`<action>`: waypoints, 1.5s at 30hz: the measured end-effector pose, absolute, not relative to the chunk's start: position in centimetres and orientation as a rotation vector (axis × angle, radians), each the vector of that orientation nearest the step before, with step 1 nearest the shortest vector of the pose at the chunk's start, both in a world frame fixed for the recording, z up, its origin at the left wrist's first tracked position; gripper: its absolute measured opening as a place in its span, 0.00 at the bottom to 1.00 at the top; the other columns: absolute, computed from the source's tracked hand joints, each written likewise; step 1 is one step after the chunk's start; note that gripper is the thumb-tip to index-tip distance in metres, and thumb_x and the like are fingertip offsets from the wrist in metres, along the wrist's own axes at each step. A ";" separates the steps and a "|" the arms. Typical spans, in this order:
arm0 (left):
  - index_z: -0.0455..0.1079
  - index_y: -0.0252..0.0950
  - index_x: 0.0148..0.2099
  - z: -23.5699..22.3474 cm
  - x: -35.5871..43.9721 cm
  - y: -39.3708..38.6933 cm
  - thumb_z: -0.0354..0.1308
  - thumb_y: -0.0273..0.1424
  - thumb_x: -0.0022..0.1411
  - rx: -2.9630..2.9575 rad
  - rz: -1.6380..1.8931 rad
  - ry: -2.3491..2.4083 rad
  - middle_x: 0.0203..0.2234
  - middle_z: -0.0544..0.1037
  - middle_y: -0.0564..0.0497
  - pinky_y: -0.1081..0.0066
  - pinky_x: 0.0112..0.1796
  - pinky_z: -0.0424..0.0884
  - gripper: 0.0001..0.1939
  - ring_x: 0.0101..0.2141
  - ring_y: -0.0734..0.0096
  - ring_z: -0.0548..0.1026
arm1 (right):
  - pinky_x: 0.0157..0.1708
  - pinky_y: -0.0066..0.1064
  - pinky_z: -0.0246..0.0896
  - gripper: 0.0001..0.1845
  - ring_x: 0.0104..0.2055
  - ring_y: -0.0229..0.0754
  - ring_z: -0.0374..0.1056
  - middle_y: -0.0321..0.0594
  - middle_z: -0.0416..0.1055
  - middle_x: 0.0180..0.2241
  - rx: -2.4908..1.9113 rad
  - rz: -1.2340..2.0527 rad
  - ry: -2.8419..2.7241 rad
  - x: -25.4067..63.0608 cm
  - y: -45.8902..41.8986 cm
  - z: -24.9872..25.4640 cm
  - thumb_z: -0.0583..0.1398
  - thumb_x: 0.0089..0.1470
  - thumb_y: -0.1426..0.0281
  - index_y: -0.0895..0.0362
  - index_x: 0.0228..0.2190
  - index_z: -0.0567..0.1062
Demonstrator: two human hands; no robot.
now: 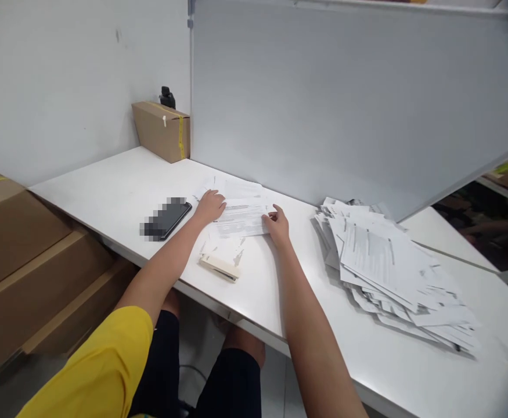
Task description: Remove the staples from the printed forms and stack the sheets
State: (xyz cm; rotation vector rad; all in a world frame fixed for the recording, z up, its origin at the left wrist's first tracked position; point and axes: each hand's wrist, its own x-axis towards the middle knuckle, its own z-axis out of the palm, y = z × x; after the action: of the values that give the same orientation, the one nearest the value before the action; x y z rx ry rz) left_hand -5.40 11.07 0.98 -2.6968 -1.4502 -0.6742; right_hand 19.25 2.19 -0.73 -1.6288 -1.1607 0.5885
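Printed sheets of paper [242, 217] lie between my hands on the white table. My left hand [211, 206] is at their left edge, its fingers closed at the paper. At the right edge my right hand [278, 226] grips the sheets between thumb and fingers, with one finger lifted. More loose paper [240, 189] lies just behind them. A cream stapler [219, 267] rests on the table nearer to me, apart from both hands. To the left of my left hand lies a dark phone [176, 217], partly blurred out.
A tall, untidy stack of printed papers [379, 261] covers part of the table's right side. A cardboard box [162, 130] stands in the back corner, a black object [167, 97] behind it. A grey partition [345, 104] borders the table. Large cartons [27, 244] stand at left.
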 end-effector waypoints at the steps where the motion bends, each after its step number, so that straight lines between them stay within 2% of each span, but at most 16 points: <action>1: 0.78 0.30 0.52 1.2 -5.4 11.0 0.46 0.32 0.71 -2.711 -0.681 -1.430 0.51 0.81 0.39 0.54 0.64 0.62 0.20 0.59 0.52 0.71 | 0.45 0.35 0.65 0.38 0.39 0.41 0.68 0.39 0.73 0.43 -1.582 0.623 -1.136 19.5 2.2 -0.7 0.61 0.46 0.63 0.54 0.60 0.69; 3: 0.79 0.32 0.49 1.5 -5.5 11.0 0.44 0.31 0.72 -2.719 -0.710 -1.421 0.46 0.82 0.40 0.56 0.59 0.68 0.21 0.54 0.53 0.74 | 0.38 0.32 0.64 0.34 0.33 0.37 0.65 0.34 0.71 0.39 -1.498 0.668 -1.081 19.9 2.3 -0.9 0.61 0.43 0.65 0.52 0.56 0.72; 5: 0.78 0.32 0.52 1.6 -5.5 11.1 0.44 0.30 0.72 -2.680 -0.753 -1.485 0.49 0.81 0.41 0.57 0.59 0.68 0.21 0.56 0.54 0.72 | 0.35 0.30 0.61 0.30 0.32 0.35 0.62 0.32 0.68 0.37 -1.423 0.665 -0.984 20.3 2.4 -1.1 0.60 0.42 0.67 0.53 0.51 0.74; 9: 0.64 0.30 0.69 1.4 -5.7 11.3 0.49 0.38 0.72 -2.677 -0.611 -1.666 0.68 0.65 0.41 0.54 0.69 0.52 0.29 0.70 0.50 0.57 | 0.36 0.29 0.61 0.23 0.32 0.35 0.61 0.32 0.63 0.33 -1.352 0.533 -0.691 21.2 2.8 -1.4 0.58 0.43 0.71 0.56 0.45 0.73; 11: 0.59 0.29 0.71 1.4 -5.8 11.2 0.48 0.43 0.72 -2.746 -0.484 -1.651 0.72 0.59 0.41 0.52 0.71 0.45 0.33 0.73 0.49 0.50 | 0.38 0.29 0.63 0.21 0.34 0.36 0.62 0.33 0.63 0.34 -1.380 0.382 -0.578 21.9 3.1 -1.5 0.57 0.45 0.72 0.56 0.44 0.72; 13: 0.57 0.29 0.72 1.6 -5.8 11.0 0.48 0.45 0.72 -2.807 -0.408 -1.571 0.72 0.58 0.41 0.52 0.71 0.43 0.35 0.73 0.50 0.48 | 0.40 0.31 0.65 0.19 0.36 0.37 0.63 0.36 0.64 0.36 -1.420 0.220 -0.504 23.0 3.3 -1.7 0.55 0.48 0.72 0.55 0.44 0.71; 15: 0.59 0.31 0.72 1.8 -5.8 10.8 0.50 0.43 0.71 -2.855 -0.400 -1.475 0.71 0.60 0.41 0.52 0.71 0.44 0.34 0.73 0.51 0.50 | 0.44 0.33 0.66 0.19 0.40 0.40 0.65 0.39 0.64 0.39 -1.436 0.131 -0.448 24.2 3.5 -2.2 0.54 0.51 0.71 0.55 0.46 0.70; 17: 0.65 0.34 0.69 1.9 -5.8 10.7 0.51 0.37 0.71 -2.889 -0.468 -1.399 0.68 0.66 0.43 0.53 0.71 0.47 0.28 0.71 0.53 0.55 | 0.49 0.37 0.67 0.20 0.45 0.42 0.66 0.41 0.64 0.42 -1.428 0.139 -0.409 25.3 3.9 -2.9 0.53 0.53 0.71 0.55 0.49 0.68; 20: 0.72 0.35 0.64 1.6 -5.8 10.8 0.49 0.30 0.70 -2.955 -0.595 -1.348 0.64 0.72 0.45 0.54 0.69 0.56 0.24 0.67 0.55 0.64 | 0.55 0.43 0.66 0.22 0.48 0.44 0.66 0.42 0.63 0.43 -1.417 0.169 -0.412 26.4 4.6 -4.0 0.52 0.53 0.71 0.55 0.51 0.66; 25: 0.78 0.40 0.58 1.3 -5.6 11.2 0.49 0.23 0.66 -3.055 -0.761 -1.203 0.59 0.77 0.52 0.55 0.65 0.63 0.23 0.64 0.61 0.68 | 0.51 0.43 0.68 0.21 0.43 0.43 0.65 0.38 0.59 0.37 -1.392 0.145 -0.464 27.3 5.4 -5.0 0.53 0.52 0.67 0.55 0.49 0.67; 28: 0.81 0.40 0.52 1.6 -5.5 11.2 0.50 0.19 0.64 -3.007 -0.831 -1.127 0.59 0.78 0.50 0.51 0.63 0.65 0.23 0.62 0.56 0.69 | 0.47 0.41 0.67 0.22 0.39 0.42 0.63 0.36 0.59 0.35 -1.423 0.205 -0.504 27.3 5.3 -4.7 0.53 0.50 0.68 0.55 0.49 0.68; 31: 0.80 0.38 0.53 1.9 -5.5 10.9 0.49 0.19 0.64 -2.927 -0.868 -1.185 0.62 0.75 0.48 0.50 0.61 0.65 0.23 0.60 0.53 0.68 | 0.44 0.38 0.65 0.23 0.36 0.40 0.62 0.36 0.62 0.36 -1.528 0.250 -0.608 26.7 4.8 -3.9 0.54 0.47 0.71 0.56 0.47 0.70; 36: 0.70 0.35 0.66 1.4 -5.1 10.8 0.47 0.24 0.69 -2.928 -1.238 -1.499 0.66 0.70 0.46 0.58 0.65 0.62 0.26 0.63 0.59 0.68 | 0.43 0.36 0.62 0.23 0.35 0.40 0.62 0.38 0.67 0.37 -1.632 0.338 -0.912 24.8 3.6 -2.6 0.54 0.47 0.72 0.57 0.47 0.73; 40: 0.58 0.35 0.73 1.0 -4.0 11.3 0.47 0.30 0.72 -2.964 -1.812 -1.895 0.69 0.64 0.42 0.62 0.60 0.70 0.29 0.62 0.59 0.72 | 0.45 0.38 0.63 0.25 0.37 0.43 0.64 0.39 0.69 0.36 -1.670 0.351 -1.028 23.8 3.0 -2.0 0.53 0.49 0.71 0.56 0.49 0.73; 43: 0.48 0.33 0.76 1.0 -3.4 11.6 0.50 0.36 0.72 -2.945 -2.109 -2.022 0.73 0.55 0.39 0.65 0.59 0.71 0.35 0.67 0.57 0.65 | 0.46 0.40 0.63 0.26 0.39 0.45 0.65 0.41 0.70 0.37 -1.691 0.339 -1.126 23.4 2.9 -1.8 0.53 0.51 0.70 0.56 0.51 0.73; 45: 0.42 0.32 0.77 1.1 -3.3 11.6 0.53 0.35 0.70 -2.953 -2.158 -2.062 0.73 0.52 0.37 0.65 0.59 0.71 0.40 0.70 0.57 0.60 | 0.47 0.41 0.63 0.25 0.40 0.46 0.65 0.43 0.71 0.39 -1.704 0.310 -1.194 23.3 2.9 -1.8 0.53 0.51 0.69 0.57 0.51 0.73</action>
State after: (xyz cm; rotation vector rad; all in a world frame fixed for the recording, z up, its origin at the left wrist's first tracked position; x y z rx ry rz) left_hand -3.28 11.58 1.08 -2.9533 -2.0618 -2.1579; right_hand 23.28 2.90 -1.79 -1.7045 -1.1939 0.3100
